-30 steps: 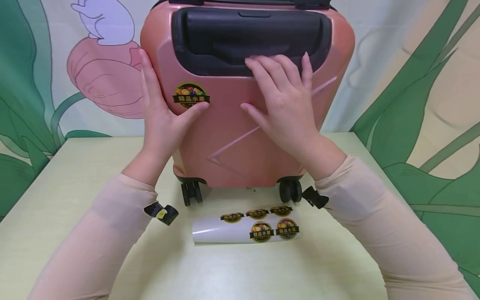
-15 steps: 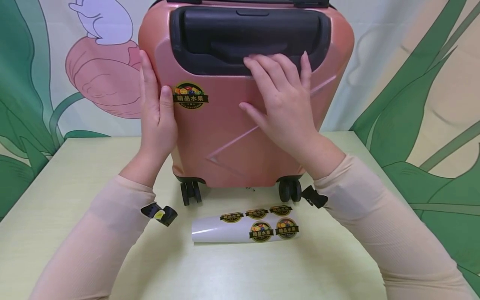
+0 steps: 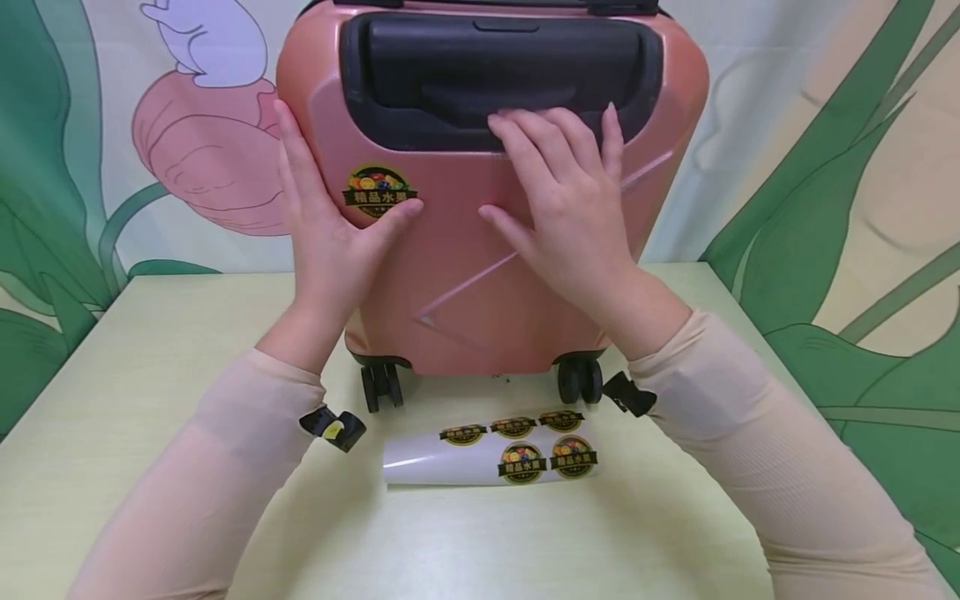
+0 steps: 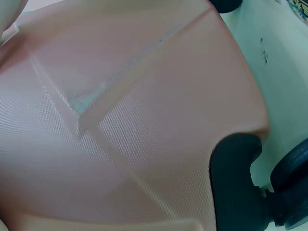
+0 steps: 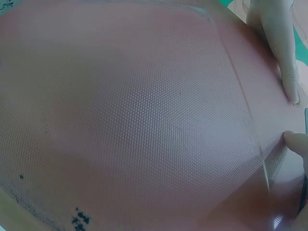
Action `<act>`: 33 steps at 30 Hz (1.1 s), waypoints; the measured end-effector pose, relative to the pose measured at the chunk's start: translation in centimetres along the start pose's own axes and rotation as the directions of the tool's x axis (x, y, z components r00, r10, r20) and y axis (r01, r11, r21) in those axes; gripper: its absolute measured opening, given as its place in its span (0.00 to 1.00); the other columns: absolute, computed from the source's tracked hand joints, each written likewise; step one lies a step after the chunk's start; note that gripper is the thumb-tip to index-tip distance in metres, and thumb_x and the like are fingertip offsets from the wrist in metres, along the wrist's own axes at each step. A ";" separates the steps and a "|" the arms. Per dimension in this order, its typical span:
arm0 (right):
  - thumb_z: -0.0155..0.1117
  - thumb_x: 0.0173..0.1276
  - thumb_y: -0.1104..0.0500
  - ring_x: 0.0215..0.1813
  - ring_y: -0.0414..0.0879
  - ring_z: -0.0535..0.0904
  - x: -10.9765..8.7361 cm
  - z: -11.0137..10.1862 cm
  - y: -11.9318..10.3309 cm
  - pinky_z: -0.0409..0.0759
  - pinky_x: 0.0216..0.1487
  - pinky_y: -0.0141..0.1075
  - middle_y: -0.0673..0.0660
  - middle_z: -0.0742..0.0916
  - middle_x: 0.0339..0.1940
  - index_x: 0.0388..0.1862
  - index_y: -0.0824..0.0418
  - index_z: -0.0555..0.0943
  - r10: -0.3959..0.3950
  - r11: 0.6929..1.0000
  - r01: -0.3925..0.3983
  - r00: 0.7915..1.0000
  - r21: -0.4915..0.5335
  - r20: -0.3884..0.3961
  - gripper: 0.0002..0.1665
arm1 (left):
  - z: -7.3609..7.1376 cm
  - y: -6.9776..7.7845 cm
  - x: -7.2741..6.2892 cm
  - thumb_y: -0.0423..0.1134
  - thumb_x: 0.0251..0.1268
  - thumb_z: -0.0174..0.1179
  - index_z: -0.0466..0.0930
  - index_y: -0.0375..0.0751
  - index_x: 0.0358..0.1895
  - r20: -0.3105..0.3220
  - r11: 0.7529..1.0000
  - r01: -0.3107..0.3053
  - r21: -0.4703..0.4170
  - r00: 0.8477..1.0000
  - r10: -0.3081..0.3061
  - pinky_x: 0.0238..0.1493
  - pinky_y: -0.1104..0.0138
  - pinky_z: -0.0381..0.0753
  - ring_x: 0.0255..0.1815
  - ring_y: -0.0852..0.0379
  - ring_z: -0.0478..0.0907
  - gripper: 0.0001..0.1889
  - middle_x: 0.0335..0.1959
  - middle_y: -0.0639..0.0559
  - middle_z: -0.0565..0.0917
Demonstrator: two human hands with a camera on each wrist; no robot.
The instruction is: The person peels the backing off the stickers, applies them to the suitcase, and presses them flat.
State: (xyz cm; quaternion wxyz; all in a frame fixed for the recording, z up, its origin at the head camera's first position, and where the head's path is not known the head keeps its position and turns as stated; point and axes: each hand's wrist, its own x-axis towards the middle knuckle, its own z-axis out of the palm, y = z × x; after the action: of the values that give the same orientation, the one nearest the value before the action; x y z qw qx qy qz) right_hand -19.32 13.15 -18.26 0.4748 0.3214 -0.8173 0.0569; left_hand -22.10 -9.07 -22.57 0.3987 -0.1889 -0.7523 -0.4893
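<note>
A pink suitcase (image 3: 480,267) stands upright on the table, with a black handle recess (image 3: 510,75) near its top. On its left side is a round fruit sticker (image 3: 375,185) with a dark banner. My left hand (image 3: 330,242) rests along the suitcase's left edge, its thumb lying over the sticker's lower right part. My right hand (image 3: 573,200) rests on the suitcase, fingertips at the recess's lower rim and thumb on the pink shell. In the right wrist view, a thumb of the left hand (image 5: 284,53) touches the shell.
A partly curled white sticker sheet (image 3: 442,462) with several matching fruit stickers lies before the suitcase. Black caster wheels (image 3: 382,385) stand on the pale table (image 3: 187,350). A curtain (image 3: 210,167) with printed plants hangs behind.
My left thumb lifts off the sticker and lies alongside the hand half a second ago, then swings right over the sticker again. My right hand stays in place.
</note>
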 end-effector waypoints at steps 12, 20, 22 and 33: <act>0.60 0.65 0.47 0.62 0.55 0.64 0.1 0.1 -0.1 0.36 0.69 0.51 0.59 0.75 0.60 0.64 0.62 0.69 0.003 1.000 -0.003 1.000 -0.001 -0.005 0.33 | 0.0 -0.3 0.0 0.66 0.60 0.47 0.36 0.33 0.73 -0.028 0.997 -0.061 -0.053 0.998 0.059 0.63 0.69 0.62 0.69 0.66 0.48 0.51 0.71 0.51 0.50; 0.61 0.65 0.47 0.62 0.55 0.64 0.1 0.1 -0.1 0.36 0.69 0.52 0.60 0.75 0.60 0.64 0.62 0.70 0.003 1.000 -0.003 1.000 0.003 -0.008 0.33 | -0.3 3.1 -0.2 0.68 0.40 0.64 0.33 0.29 0.72 -0.033 0.996 0.041 -0.082 0.999 -0.043 0.67 0.70 0.51 0.68 0.71 0.47 0.67 0.73 0.48 0.47; 0.61 0.64 0.47 0.62 0.55 0.64 0.1 0.1 -0.1 0.36 0.69 0.51 0.60 0.75 0.60 0.64 0.62 0.70 0.005 1.000 -0.005 1.000 0.008 -0.005 0.33 | -0.4 3.6 -0.4 0.67 0.42 0.64 0.33 0.28 0.71 -0.033 0.994 0.047 -0.095 0.998 -0.050 0.67 0.71 0.51 0.68 0.71 0.47 0.66 0.73 0.47 0.47; 0.62 0.64 0.48 0.62 0.55 0.64 0.1 0.2 -0.2 0.36 0.69 0.51 0.60 0.75 0.60 0.63 0.62 0.70 0.008 1.000 -0.008 1.000 0.006 -0.009 0.33 | 0.4 0.2 0.0 0.58 0.54 0.59 0.33 0.35 0.73 -0.041 1.000 0.025 0.001 0.999 -0.025 0.64 0.71 0.57 0.68 0.70 0.46 0.55 0.73 0.54 0.48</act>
State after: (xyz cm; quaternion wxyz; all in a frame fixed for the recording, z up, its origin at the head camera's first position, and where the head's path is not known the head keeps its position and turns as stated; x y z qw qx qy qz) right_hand -19.38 12.91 -18.30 0.4773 0.3193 -0.8163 0.0627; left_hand -22.15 -8.64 -22.50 0.4079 -0.1691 -0.7467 -0.4975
